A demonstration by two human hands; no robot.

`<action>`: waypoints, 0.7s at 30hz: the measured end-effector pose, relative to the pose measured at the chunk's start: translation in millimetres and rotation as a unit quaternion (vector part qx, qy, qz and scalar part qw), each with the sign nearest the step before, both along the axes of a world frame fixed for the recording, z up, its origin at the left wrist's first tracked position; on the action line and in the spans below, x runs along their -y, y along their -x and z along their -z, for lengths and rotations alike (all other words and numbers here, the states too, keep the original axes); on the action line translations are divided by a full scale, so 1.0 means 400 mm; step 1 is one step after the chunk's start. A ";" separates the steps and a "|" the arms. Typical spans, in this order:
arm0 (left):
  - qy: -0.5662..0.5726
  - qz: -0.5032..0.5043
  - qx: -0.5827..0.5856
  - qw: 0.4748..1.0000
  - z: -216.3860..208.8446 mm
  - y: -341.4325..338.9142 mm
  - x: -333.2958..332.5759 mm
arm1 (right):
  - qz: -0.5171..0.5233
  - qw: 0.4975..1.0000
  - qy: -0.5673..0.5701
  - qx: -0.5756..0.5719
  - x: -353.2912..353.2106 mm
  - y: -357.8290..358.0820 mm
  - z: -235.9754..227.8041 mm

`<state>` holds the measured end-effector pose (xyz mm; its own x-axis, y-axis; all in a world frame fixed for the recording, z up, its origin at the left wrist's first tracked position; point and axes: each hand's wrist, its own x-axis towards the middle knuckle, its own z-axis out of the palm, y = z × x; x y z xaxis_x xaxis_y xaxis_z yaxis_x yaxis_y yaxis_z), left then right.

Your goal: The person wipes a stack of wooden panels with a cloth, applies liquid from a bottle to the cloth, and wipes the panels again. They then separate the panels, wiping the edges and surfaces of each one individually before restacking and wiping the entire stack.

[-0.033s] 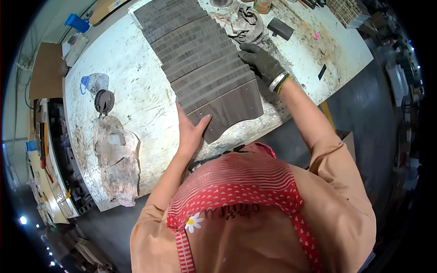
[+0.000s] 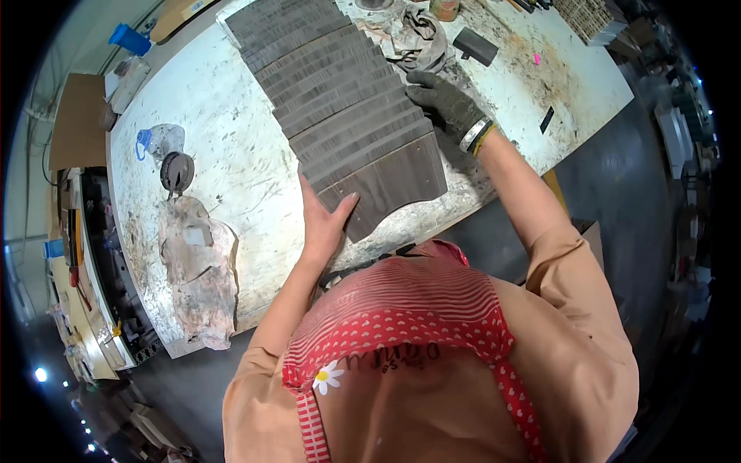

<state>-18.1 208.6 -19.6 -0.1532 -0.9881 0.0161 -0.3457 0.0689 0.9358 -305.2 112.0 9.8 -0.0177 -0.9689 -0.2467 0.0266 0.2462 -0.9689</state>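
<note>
A long row of overlapping dark grey wood-grain panels (image 2: pixel 340 108) slants across the table, fanned like shingles. The nearest panel (image 2: pixel 394 185) has a curved front edge and small holes near its corners. Bare, my left hand (image 2: pixel 328 220) grips its near left corner, thumb on top and fingers hidden beneath. My right hand (image 2: pixel 448 104), in a dark stained glove, is bent against the right edges of the panels. Its fingers are curled toward those edges, and whatever they may hold is hidden.
On the paint-stained white table (image 2: pixel 255 147) lie a crumpled rag (image 2: pixel 421 42), a dark block (image 2: pixel 475 48), a stained cloth (image 2: pixel 197 270), a round dark container (image 2: pixel 177 173) and a clear plastic bottle (image 2: pixel 164 140). A blue cup (image 2: pixel 130 38) stands at the far left.
My right hand has shifted very slightly to the right along the panels' edges. My left hand and the panels stay in place.
</note>
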 end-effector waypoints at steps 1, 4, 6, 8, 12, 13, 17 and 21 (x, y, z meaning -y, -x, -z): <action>0.002 0.000 -0.011 1.000 -0.004 0.004 -0.001 | -0.001 0.996 0.049 -0.071 0.006 0.008 0.001; -0.018 -0.002 -0.044 0.999 0.009 -0.004 -0.002 | -0.025 0.992 0.079 -0.095 0.008 0.003 -0.021; -0.036 -0.003 -0.066 0.997 -0.013 0.006 -0.003 | -0.006 0.997 0.036 -0.062 0.003 -0.010 -0.061; -0.050 -0.008 -0.087 0.995 -0.013 0.008 -0.008 | 0.023 0.999 -0.005 0.041 -0.008 0.004 -0.062; -0.018 -0.036 -0.035 0.999 -0.002 0.011 -0.023 | 0.083 0.972 -0.061 0.211 -0.034 -0.006 -0.058; -0.038 -0.043 -0.055 0.997 -0.008 0.014 -0.028 | 0.094 0.970 -0.064 0.216 -0.040 -0.009 -0.053; -0.042 -0.055 -0.055 0.996 -0.011 0.020 -0.034 | -0.006 0.995 0.035 0.099 -0.047 0.003 -0.014; -0.055 -0.068 -0.048 0.995 -0.001 0.017 -0.036 | -0.055 0.979 0.174 -0.095 -0.094 0.006 -0.029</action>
<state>-25.0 223.1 -19.1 -0.0208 -0.9961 -0.0858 -0.2539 -0.0778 0.9641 -307.5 149.4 21.3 0.0775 -0.9922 0.0971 -0.1705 -0.1092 -0.9793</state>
